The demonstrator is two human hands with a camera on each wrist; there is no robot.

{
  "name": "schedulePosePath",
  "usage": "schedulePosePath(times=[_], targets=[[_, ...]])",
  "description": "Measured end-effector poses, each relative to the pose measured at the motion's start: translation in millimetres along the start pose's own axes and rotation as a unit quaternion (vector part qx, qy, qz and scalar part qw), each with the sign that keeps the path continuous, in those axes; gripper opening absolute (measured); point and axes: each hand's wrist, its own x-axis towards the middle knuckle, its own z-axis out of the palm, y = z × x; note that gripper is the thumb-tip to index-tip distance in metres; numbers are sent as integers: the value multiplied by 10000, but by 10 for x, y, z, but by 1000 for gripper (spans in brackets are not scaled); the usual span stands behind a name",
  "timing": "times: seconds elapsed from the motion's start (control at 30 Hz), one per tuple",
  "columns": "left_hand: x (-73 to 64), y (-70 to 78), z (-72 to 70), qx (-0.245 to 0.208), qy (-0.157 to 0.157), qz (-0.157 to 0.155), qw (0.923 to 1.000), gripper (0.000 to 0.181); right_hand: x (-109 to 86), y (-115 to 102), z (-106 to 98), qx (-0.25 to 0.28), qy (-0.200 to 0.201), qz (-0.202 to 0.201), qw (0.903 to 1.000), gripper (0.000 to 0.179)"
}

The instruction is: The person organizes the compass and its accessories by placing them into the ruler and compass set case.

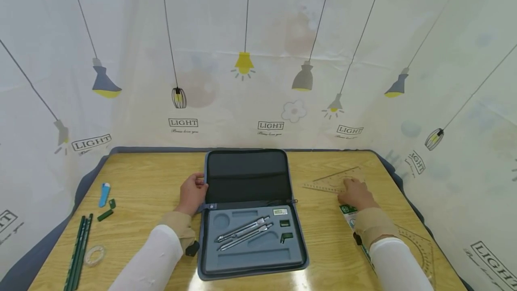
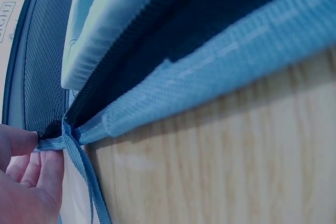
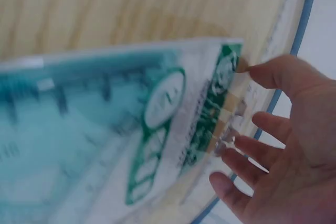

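A drawing-instrument case (image 1: pixel 247 165) lies unzipped with its black-lined lid folded back. Its grey tray (image 1: pixel 226 255) holds two silver compasses (image 1: pixel 244 230), a small white-labelled block (image 1: pixel 280 212) and two dark green pieces (image 1: pixel 285 223). My left hand (image 1: pixel 191 194) pinches the case's left edge near the hinge, thumb over the fabric and fingers beneath. On the right, my right hand (image 1: pixel 357 192) reaches over a clear set square (image 1: pixel 323 186), fingers spread and loosely bent. A clear packet with green print (image 3: pixel 205 114) lies under that wrist, its corner right at the thumb tip.
Dark green pencils (image 1: pixel 78 255), a clear tape roll (image 1: pixel 94 255), a blue-sleeved eraser (image 1: pixel 104 195) and small green pieces (image 1: pixel 106 215) lie at left. Another clear set square (image 1: pixel 422 246) with a curved scale lies beside my right forearm. Lamp-printed cloth (image 1: pixel 226 125) surrounds the table.
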Motion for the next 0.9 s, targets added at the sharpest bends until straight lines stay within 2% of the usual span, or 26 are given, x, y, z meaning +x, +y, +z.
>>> schedulePosePath(times=[0.17,0.3,0.57,0.7,0.9], targets=[[8,-6,5,-30,-45,-36,10000,33,19,41,-49,-238,-118,-207,9994,65],[26,-26,13,-32,-63,-17,10000,33,42,32,-71,-616,-90,-370,9974,55],[46,-35,8,-31,-97,69,9999,33,122,-2,-42,-1560,393,-536,9855,24],[41,-38,1,-36,-114,51,9999,33,174,-15,-9,-1960,562,-483,9778,22],[37,-45,13,-34,-145,12,9999,33,209,-65,-22,-2099,374,-237,9767,24]])
